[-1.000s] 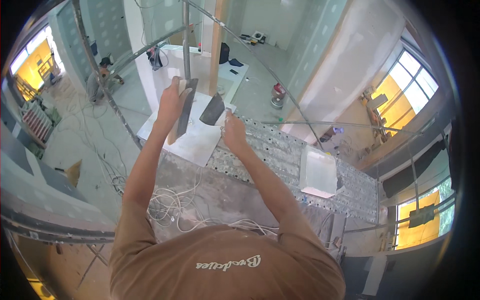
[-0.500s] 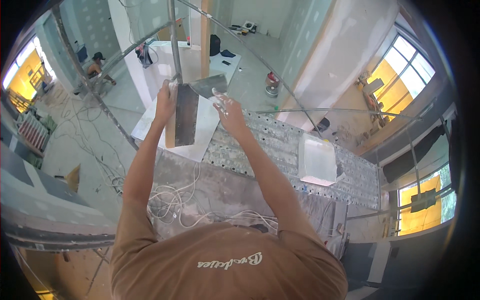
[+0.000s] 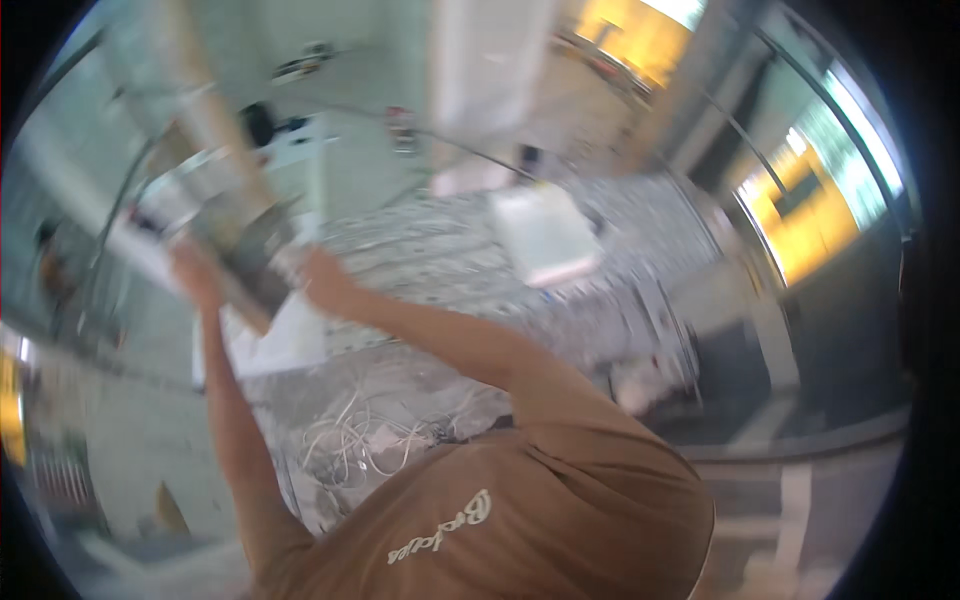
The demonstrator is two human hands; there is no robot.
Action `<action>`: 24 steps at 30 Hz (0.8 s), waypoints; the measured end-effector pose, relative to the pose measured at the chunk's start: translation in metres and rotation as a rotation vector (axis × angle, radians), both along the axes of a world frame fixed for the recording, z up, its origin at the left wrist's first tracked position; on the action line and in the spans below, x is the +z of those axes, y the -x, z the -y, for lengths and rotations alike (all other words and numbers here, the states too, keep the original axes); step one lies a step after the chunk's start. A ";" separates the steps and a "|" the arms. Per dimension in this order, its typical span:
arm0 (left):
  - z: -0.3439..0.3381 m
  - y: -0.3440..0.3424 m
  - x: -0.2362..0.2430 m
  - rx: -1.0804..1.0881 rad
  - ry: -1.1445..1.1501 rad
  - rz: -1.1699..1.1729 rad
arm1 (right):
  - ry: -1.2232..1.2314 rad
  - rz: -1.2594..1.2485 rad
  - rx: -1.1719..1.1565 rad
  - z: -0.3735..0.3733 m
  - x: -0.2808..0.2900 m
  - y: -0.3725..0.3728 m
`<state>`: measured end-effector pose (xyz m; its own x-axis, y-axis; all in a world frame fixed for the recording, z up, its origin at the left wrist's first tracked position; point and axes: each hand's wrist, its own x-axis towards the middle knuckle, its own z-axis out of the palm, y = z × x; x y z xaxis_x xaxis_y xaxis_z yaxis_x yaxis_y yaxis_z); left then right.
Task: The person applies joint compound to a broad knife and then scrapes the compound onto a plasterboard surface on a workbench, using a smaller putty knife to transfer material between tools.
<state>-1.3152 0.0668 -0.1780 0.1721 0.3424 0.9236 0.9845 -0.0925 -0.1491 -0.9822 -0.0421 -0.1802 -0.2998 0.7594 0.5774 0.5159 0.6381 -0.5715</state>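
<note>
Motion blurs the view. My left hand (image 3: 200, 277) is closed on the side of a long, wood-edged trowel (image 3: 252, 314) with a dark metal face. My right hand (image 3: 326, 283), whitened at the fingers, grips a broad putty knife (image 3: 266, 234); its grey blade lies over or against the trowel's face, and I cannot tell whether they touch. Under both tools is a white sheet (image 3: 290, 342) at the left end of a perforated metal scaffold plank (image 3: 410, 245). Farther right on that plank stands a white rectangular tub (image 3: 545, 235).
Scaffold tubes (image 3: 450, 142) cross beyond the plank. Tangled white cable (image 3: 365, 440) lies on the lower boards near my body. A red and white bucket (image 3: 401, 130) stands on the floor beyond. Another person (image 3: 52, 265) is low at the far left.
My head view has swung right, so the tub, plank and windows shift left in the picture. Both hands still hold their tools, and the knife blade has come across the trowel.
</note>
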 end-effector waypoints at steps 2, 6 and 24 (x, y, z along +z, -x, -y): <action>-0.001 -0.016 0.011 -0.151 -0.042 0.093 | 0.042 0.348 0.075 0.038 -0.042 -0.040; 0.070 -0.132 0.095 -0.318 0.047 0.551 | 0.319 0.362 0.111 0.144 -0.079 -0.151; 0.209 -0.573 -0.026 -1.435 1.255 1.529 | 0.739 -0.244 -1.322 0.667 -0.343 -0.407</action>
<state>-0.7418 -0.1426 -0.2037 0.3924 0.9113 0.1247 -0.4026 0.0483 0.9141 -0.5749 -0.7089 -0.5229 0.8425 0.5286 -0.1043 0.3172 -0.6431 -0.6970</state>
